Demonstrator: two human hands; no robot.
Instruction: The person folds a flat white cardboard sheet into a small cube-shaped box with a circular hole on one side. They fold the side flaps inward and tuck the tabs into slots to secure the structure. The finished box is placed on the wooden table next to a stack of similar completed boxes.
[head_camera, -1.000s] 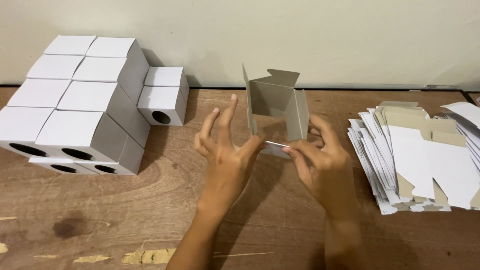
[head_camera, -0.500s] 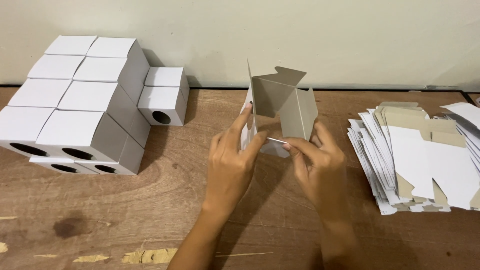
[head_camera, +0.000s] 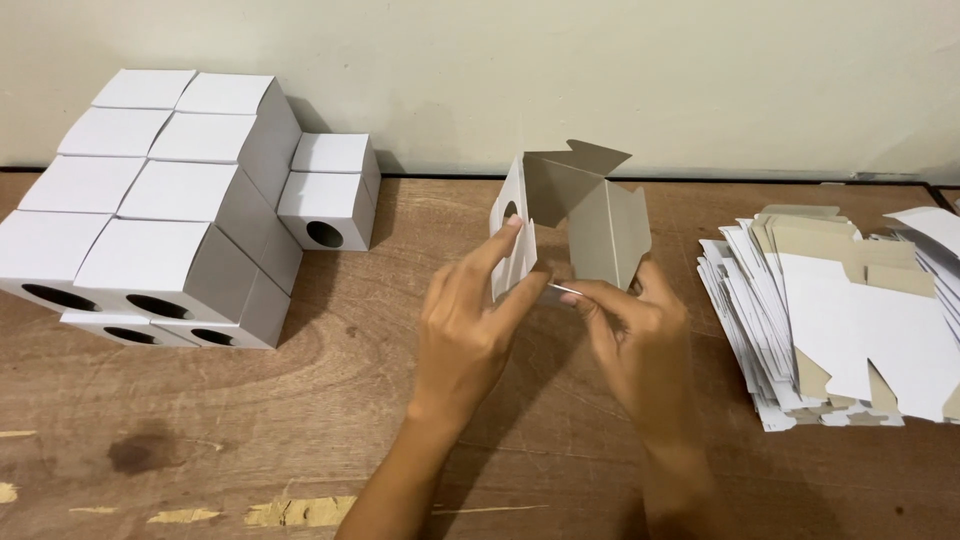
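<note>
The bench (head_camera: 300, 440) is worn brown wood, with pale chips of missing finish along its near edge and a dark stain toward the near left corner. Above the middle of the bench, both hands work on one carton (head_camera: 575, 215). The left hand (head_camera: 465, 335) pinches the carton's white left panel, its forefinger laid up the face just below a round cut-out and its thumb underneath. The right hand (head_camera: 635, 335) is curled shut on a thin flap at the carton's lower edge, thumb and fingertips pressed together. The carton is half-formed card, smooth white outside and matte grey-brown inside, standing upright with its angular top flaps loose and open.

Along the right edge lies a fanned stack of blanks (head_camera: 830, 330), flat die-cut card, white with some grey-brown backs showing, corners ragged where the sheets slip apart. At the far left corner sits a pile of finished boxes (head_camera: 150, 210), white cubes stacked in steps, several with a round hole in the front face; a smaller pair stands just right of the pile.

Behind the bench's far edge rises a plain cream wall (head_camera: 700, 70).
</note>
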